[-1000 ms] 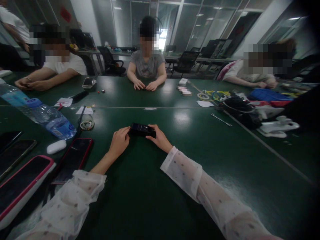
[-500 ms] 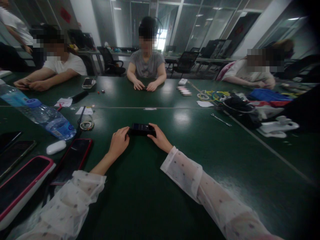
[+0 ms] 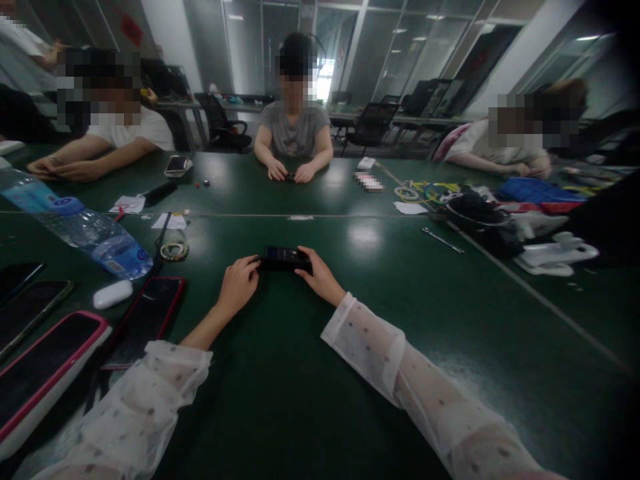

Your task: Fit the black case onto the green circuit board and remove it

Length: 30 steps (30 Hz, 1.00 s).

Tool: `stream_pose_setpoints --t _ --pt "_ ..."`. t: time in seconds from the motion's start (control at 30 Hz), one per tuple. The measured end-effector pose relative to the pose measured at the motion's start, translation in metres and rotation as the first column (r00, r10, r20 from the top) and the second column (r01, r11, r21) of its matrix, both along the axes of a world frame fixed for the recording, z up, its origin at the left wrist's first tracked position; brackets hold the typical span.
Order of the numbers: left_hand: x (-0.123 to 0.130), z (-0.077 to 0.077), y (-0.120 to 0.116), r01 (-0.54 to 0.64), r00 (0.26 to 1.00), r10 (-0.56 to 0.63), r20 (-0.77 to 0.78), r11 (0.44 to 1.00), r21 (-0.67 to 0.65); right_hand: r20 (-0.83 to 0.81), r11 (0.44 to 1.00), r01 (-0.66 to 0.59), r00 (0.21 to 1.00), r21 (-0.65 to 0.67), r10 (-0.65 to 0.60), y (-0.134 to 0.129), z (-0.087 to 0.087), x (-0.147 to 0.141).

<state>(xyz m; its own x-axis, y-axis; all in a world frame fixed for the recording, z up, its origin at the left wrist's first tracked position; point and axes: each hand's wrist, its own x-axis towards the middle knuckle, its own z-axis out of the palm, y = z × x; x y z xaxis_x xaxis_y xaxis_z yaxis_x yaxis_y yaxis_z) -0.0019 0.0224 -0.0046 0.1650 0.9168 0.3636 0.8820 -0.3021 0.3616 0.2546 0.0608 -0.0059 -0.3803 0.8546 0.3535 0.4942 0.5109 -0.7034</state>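
A small black device (image 3: pixel 283 257) with a lit display lies on the dark green table in front of me. My right hand (image 3: pixel 321 275) grips its right end between thumb and fingers. At the left end, my left hand (image 3: pixel 240 283) has its fingertips against the device's edge, fingers bent and close together. Sheer white dotted sleeves cover both forearms.
Plastic water bottles (image 3: pixel 117 250), a white case (image 3: pixel 113 294), a red-edged phone (image 3: pixel 145 320) and a pink-rimmed phone (image 3: pixel 55 360) lie to the left. A wrench (image 3: pixel 443 240) and cables (image 3: pixel 425 192) are at the right. Three people sit across the table (image 3: pixel 450 320).
The fingers of my left hand have shifted slightly at the device's left end. My right hand looks the same. A standing person at the far left has moved an arm up.
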Motion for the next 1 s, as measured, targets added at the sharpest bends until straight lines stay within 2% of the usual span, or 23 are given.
stream_pose_setpoints --t 0.77,1.0 --pt "-0.002 -0.0043 0.0023 0.008 0.999 -0.008 0.038 1.0 0.015 -0.004 0.999 -0.001 1.0 -0.035 0.001 0.0007 -0.0013 0.0011" --pt "-0.0011 -0.0016 0.0023 0.028 0.996 -0.031 0.082 0.999 0.033 -0.056 0.999 0.006 0.998 -0.031 -0.008 0.0048 -0.0063 -0.0005"
